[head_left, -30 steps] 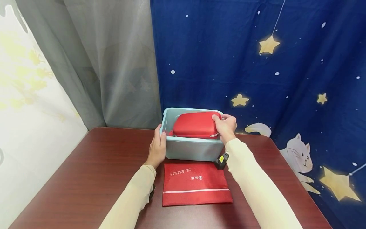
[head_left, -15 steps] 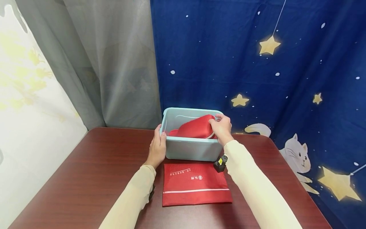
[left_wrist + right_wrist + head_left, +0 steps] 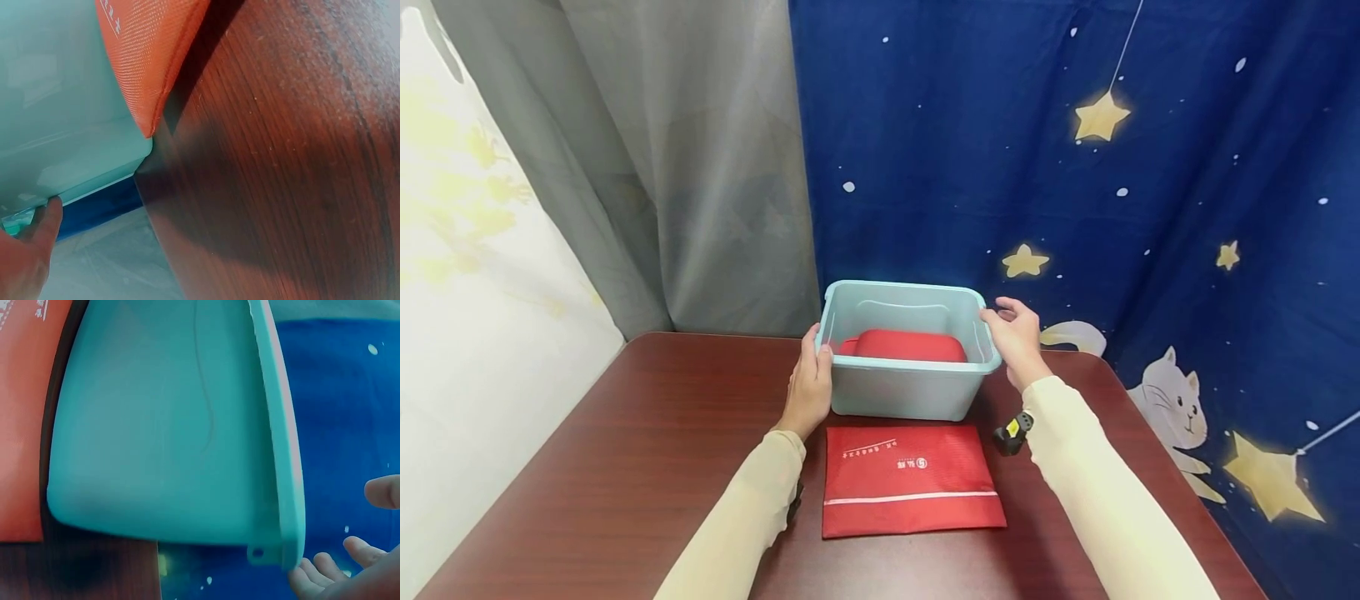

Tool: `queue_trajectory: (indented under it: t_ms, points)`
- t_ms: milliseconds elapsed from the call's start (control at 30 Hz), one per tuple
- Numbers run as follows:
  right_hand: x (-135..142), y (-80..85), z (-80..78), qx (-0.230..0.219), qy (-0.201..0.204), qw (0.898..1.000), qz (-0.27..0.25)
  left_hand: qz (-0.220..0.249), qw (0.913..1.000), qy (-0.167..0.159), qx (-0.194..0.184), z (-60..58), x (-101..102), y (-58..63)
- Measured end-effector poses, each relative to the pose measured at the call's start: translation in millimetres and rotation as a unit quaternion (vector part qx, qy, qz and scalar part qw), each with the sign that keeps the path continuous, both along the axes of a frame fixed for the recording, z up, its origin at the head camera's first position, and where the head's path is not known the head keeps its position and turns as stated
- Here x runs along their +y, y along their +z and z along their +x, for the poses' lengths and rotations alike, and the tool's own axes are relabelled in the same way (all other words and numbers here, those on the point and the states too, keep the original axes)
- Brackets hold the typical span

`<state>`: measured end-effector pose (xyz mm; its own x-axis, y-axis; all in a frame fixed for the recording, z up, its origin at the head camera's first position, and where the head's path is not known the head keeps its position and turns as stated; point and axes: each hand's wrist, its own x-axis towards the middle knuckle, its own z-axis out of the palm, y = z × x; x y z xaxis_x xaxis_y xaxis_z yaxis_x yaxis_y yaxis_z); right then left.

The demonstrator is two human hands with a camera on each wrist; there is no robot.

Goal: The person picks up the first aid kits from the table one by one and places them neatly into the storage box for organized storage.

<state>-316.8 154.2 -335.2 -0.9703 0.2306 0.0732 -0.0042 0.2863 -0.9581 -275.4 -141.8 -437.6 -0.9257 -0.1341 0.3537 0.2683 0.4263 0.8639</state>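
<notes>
A light blue plastic storage bin (image 3: 895, 392) stands on the table in the head view. Inside it lies a red zippered case (image 3: 910, 345), its lower part hidden by the front wall. My left hand (image 3: 810, 387) grips the bin's left end, thumb at the front corner and fingers along the side; in the left wrist view a finger (image 3: 50, 222) lies against the bin's edge. Just off the right rim is my right hand (image 3: 1017, 342), fingers loosely spread and holding nothing. The right wrist view shows its fingertips (image 3: 306, 572) close by the bin's corner.
A flat red pouch (image 3: 913, 479) with white print and a white stripe lies in front of the bin. The dark wooden table (image 3: 625, 467) backs onto a grey curtain (image 3: 730, 167) and a blue star-patterned curtain (image 3: 925, 167).
The red case has been lowered into the bin and let go. My right hand has moved out over the right rim. My left hand stays on the bin's left end.
</notes>
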Motion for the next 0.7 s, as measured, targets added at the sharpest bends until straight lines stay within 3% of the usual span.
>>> queue_trajectory:
  t_ms: [367, 700]
  points:
    - [27.8, -0.2, 9.5, 0.001, 0.002, 0.999, -0.041, -0.005, 1.0, 0.006, 0.0, -1.0, -0.3, -0.2]
    - [41.4, -13.3, 15.6, -0.017, 0.0, 0.999, -0.041, -0.003, 1.0, 0.004, 0.0, -0.4, 0.2, 0.5]
